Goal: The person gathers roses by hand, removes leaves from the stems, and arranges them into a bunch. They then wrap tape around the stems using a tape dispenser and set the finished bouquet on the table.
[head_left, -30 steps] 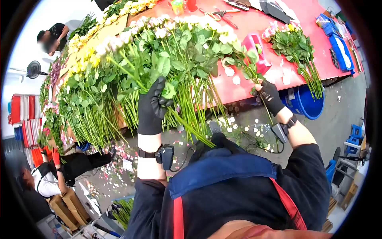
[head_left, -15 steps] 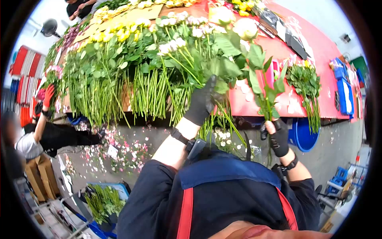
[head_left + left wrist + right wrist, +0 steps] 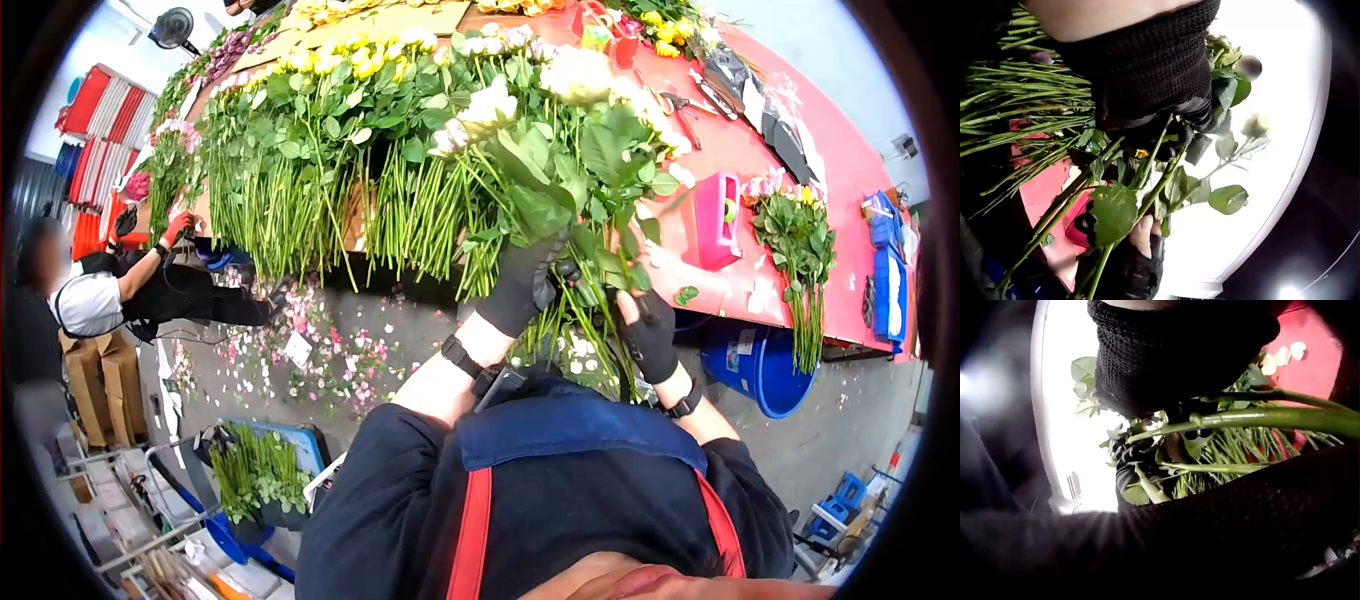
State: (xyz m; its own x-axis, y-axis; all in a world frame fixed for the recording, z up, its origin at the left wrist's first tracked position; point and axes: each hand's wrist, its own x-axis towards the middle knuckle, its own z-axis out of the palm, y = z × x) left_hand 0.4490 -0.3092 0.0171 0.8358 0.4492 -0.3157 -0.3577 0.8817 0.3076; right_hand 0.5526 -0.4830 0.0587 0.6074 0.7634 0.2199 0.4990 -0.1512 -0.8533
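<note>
In front of my body, my left hand (image 3: 522,288), in a black glove, grips a bunch of white roses (image 3: 490,105) below its large green leaves (image 3: 530,190). The bunch leans up over the table, its cut stems (image 3: 590,320) pointing down toward my apron. Close beside it, my right hand (image 3: 652,335) holds rose stems at the bunch's right side, thumb up. From the left wrist, stems (image 3: 1163,181) run out below the left glove, and the right thumb (image 3: 1142,236) lies along them. Seen from the right wrist, thick stems (image 3: 1260,420) pass under that glove.
Long-stemmed roses (image 3: 330,150) cover the red table's (image 3: 845,255) left side, stems over the edge. A pink tape dispenser (image 3: 717,222), red-handled shears (image 3: 688,125) and another bunch (image 3: 795,235) lie right. A blue bucket (image 3: 762,365) stands below; a person (image 3: 95,295) works at left.
The right hand has brought its roses leftward to the left hand's bunch; the two now overlap. The left hand moved right across the table edge, and the head view shifted.
</note>
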